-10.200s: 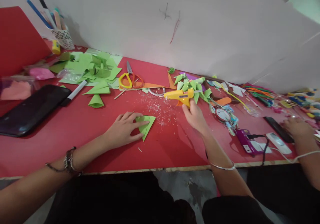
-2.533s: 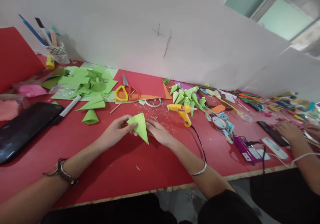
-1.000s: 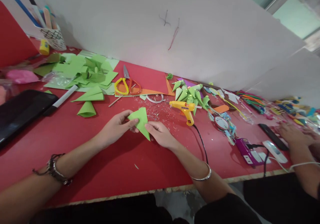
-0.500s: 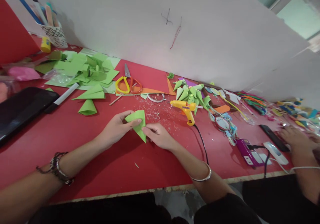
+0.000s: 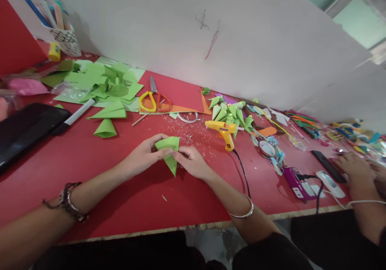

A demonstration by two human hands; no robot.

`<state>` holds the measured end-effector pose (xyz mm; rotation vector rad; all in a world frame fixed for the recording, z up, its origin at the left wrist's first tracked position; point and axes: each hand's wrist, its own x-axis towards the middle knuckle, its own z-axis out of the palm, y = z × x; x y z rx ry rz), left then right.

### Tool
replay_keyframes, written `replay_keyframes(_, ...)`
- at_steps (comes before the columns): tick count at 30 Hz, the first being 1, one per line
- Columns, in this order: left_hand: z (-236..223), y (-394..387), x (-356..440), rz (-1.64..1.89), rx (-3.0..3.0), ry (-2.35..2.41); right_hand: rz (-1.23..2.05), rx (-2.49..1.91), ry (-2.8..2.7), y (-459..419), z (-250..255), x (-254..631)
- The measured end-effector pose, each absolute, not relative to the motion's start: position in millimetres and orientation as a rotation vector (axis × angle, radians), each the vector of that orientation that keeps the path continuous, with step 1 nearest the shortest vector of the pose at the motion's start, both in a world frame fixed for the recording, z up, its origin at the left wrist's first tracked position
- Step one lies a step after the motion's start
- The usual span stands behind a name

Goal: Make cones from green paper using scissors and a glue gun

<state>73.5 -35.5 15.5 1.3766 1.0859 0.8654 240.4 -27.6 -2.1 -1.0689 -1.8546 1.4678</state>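
A piece of green paper [image 5: 170,143], shaped like a cone with its point downward, is held between both my hands above the red table [image 5: 129,205]. My left hand [image 5: 147,151] pinches its left side, thumb on the front. From the right, my right hand [image 5: 191,161] grips it with the thumb near the left thumb; its other fingers are partly hidden behind the paper. Rolled green paper cones [image 5: 105,128] lie to the left of my hands. A yellow hot glue gun [image 5: 223,132] rests on the table to the right, its black cord running toward the front edge.
Green paper sheets [image 5: 99,81], scissors [image 5: 152,97] and a marker [image 5: 80,112] lie at the back left, near a black phone [image 5: 33,133]. Small finished cones [image 5: 227,111] are piled behind the glue gun. A purple power strip [image 5: 297,185] sits right, near another person's hand [image 5: 354,165].
The green paper has turned in my hands and its top edge now faces more upright. My right thumb has moved up and left, closer to my left thumb.
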Motion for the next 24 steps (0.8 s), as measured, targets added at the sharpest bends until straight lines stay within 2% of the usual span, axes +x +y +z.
replay_keyframes(9, 15.8, -33.6, 74.2, 0.854, 1.401, 1.004, 1.402, -1.121, -1.570, -23.1, 3.5, 237.8)
replay_keyframes(18, 12.7, -34.6, 71.6, 0.825, 1.599, 1.113, 1.498, -1.060, -1.556, -23.9, 5.6, 237.2)
replay_keyframes(24, 14.6, -32.4, 70.0, 0.848, 1.497, 1.118, 1.523, -1.003, -1.633, -23.8, 7.0, 237.8)
